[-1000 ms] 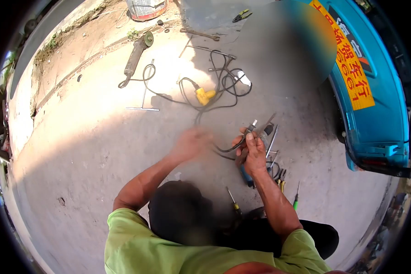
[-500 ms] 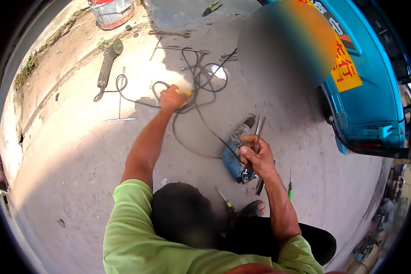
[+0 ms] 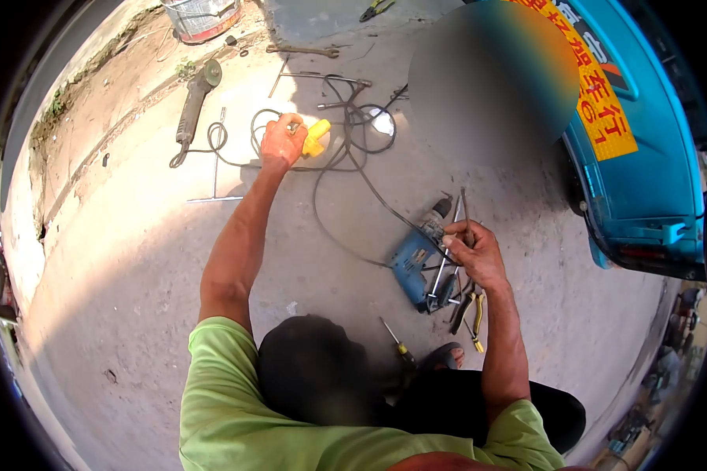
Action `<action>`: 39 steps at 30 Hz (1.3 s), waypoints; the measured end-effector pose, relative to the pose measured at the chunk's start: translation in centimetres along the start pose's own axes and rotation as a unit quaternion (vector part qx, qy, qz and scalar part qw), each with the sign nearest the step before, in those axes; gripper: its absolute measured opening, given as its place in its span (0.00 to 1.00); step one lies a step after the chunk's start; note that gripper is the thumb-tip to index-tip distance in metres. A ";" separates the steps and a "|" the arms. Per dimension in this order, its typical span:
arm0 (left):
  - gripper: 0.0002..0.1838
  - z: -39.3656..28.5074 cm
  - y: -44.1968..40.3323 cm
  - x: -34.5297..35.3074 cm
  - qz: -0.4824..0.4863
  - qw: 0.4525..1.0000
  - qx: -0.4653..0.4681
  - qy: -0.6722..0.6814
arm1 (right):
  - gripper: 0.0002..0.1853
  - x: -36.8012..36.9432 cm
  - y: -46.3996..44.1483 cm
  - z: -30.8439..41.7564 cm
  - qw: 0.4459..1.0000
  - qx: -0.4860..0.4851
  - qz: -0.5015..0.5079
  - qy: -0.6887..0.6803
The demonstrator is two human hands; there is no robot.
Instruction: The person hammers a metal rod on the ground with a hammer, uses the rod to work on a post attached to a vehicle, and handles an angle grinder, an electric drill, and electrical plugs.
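Note:
My left hand [image 3: 284, 140] is closed at the cord end of a yellow connector [image 3: 316, 138], above the sunlit ground and the tangled black cable [image 3: 357, 166]. My right hand [image 3: 474, 250] is closed around a black cable end and lies over the tools on the right; the tip of what it grips is hidden by the fingers. Beside it on the ground lies a blue electric drill [image 3: 413, 262] with a black chuck. Metal rods and pliers with yellow handles [image 3: 478, 320] are just below and around my right hand.
An angle grinder [image 3: 193, 108], a T-handle tool [image 3: 215, 169] and a wrench [image 3: 302, 51] lie on the left and at the back, near a bucket [image 3: 204, 17]. A screwdriver [image 3: 401, 345] lies near my foot. A blue vehicle [image 3: 652, 157] stands at the right.
My left hand has reached from the middle to the yellow connector, which is now lifted and turned. My right hand has moved right, off the drill, since a second ago.

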State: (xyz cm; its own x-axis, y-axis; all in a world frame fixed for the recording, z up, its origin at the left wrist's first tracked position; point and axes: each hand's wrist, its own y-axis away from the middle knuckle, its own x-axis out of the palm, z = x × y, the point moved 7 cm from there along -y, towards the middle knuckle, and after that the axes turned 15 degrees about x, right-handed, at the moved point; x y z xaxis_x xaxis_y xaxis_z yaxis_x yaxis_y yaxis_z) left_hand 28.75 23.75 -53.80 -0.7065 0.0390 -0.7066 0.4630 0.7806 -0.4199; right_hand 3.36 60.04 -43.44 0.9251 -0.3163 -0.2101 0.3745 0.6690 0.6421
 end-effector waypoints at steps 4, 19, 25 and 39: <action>0.10 2.5 1.7 4.0 0.031 0.811 -0.342 0.473 | 0.09 -1.8 0.0 -0.2 0.999 -0.004 -0.045 -0.016; 0.17 -6.2 11.4 6.7 0.041 0.683 -0.381 0.622 | 0.10 4.2 -2.1 -2.6 0.999 0.002 -0.016 -0.033; 0.18 -7.3 12.7 5.3 0.052 0.782 -0.319 0.533 | 0.13 4.1 -3.2 -3.4 0.999 0.007 -0.026 -0.031; 0.17 -9.6 12.7 3.4 0.053 0.767 -0.354 0.533 | 0.12 3.6 -5.9 -5.9 0.976 0.034 -0.025 -0.215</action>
State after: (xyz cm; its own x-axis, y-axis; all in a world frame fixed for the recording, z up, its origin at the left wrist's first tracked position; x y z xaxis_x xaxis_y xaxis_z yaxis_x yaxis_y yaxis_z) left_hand 27.10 39.79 -56.11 -0.8956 0.3183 0.3108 0.4079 0.8664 0.2881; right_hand 4.81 58.87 -52.33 0.7880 -0.6109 0.0770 0.4007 0.6038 0.6891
